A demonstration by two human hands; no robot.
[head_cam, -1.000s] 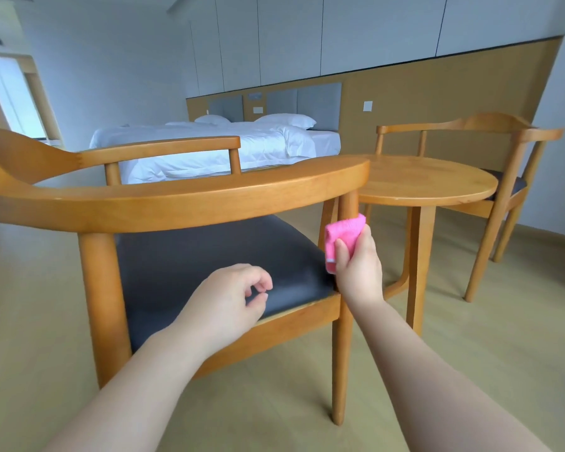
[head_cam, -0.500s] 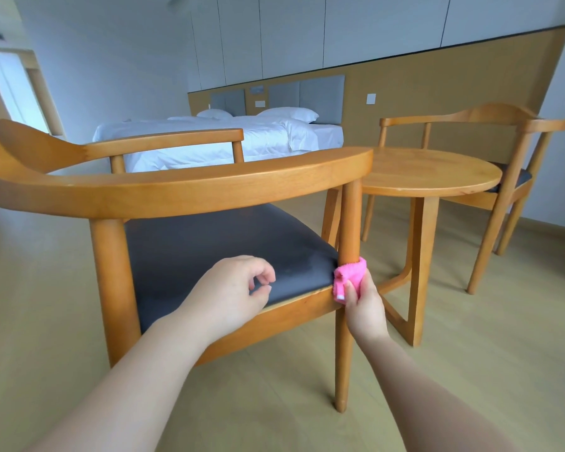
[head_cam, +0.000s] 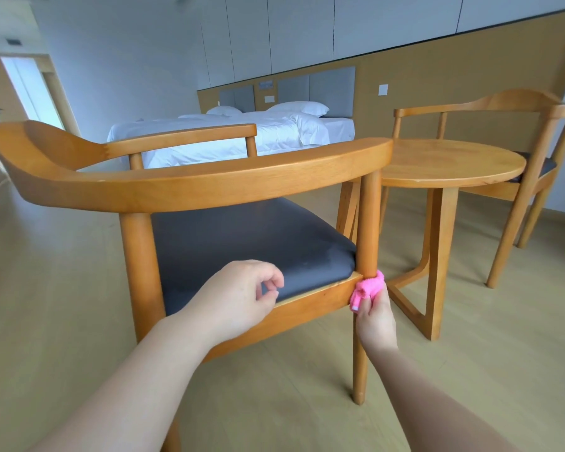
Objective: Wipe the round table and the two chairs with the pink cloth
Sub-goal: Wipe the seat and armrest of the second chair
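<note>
Now | right hand (head_cam: 374, 318) fingers pinch pink cloth (head_cam: 366, 288) against near chair (head_cam: 369, 223) leg | left hand (head_cam: 242, 296) fingers loosely curled, holding nothing

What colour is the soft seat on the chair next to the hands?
Dark grey, with a slight sheen. The near chair's seat cushion shows best in the head view.

Around the near chair (head_cam: 209, 184) bare floor (head_cam: 470, 370) lies open in front and to its right. The round table (head_cam: 450, 164) stands just beyond its right post, its crossed base (head_cam: 434, 275) blocking low passage there; the far chair (head_cam: 516, 132) stands behind the table.
</note>
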